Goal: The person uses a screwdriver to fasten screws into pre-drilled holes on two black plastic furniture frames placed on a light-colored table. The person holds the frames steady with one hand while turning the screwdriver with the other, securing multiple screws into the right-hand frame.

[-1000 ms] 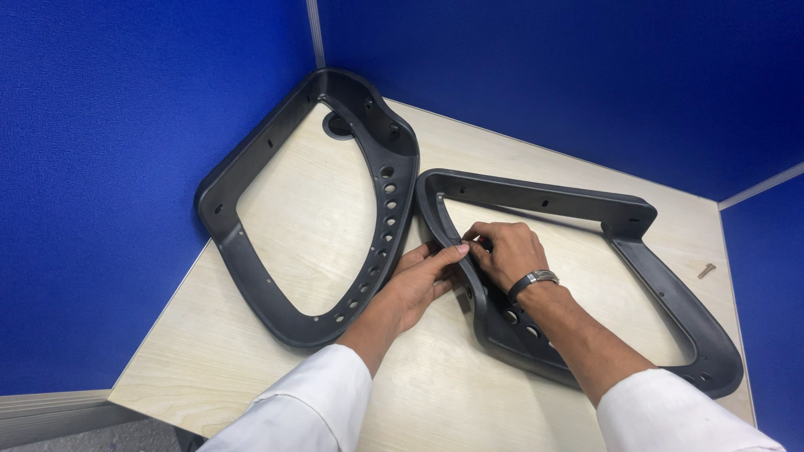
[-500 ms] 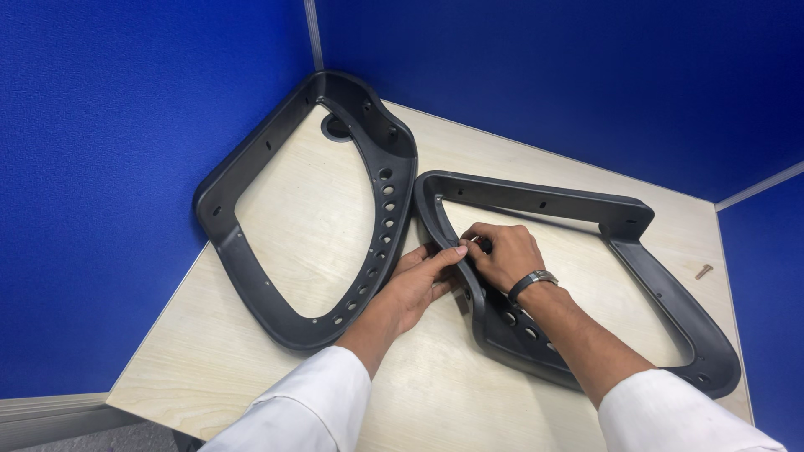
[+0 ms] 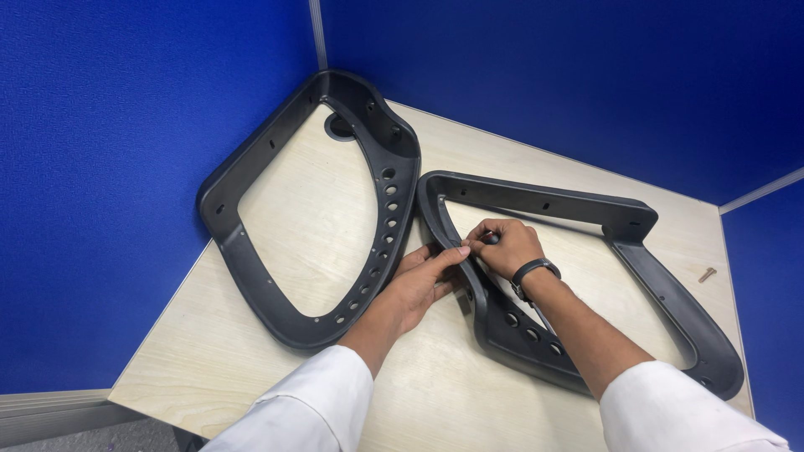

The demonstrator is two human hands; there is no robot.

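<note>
Right frame (image 3: 586, 276) pinched by both hands (image 3: 502, 247).

My right hand (image 3: 505, 244) covers the right frame (image 3: 586, 209) where my fingertips pinch; whatever they hold is too small to tell. Beside that frame, the tabletop (image 3: 435, 393) runs off the bottom edge.
</note>
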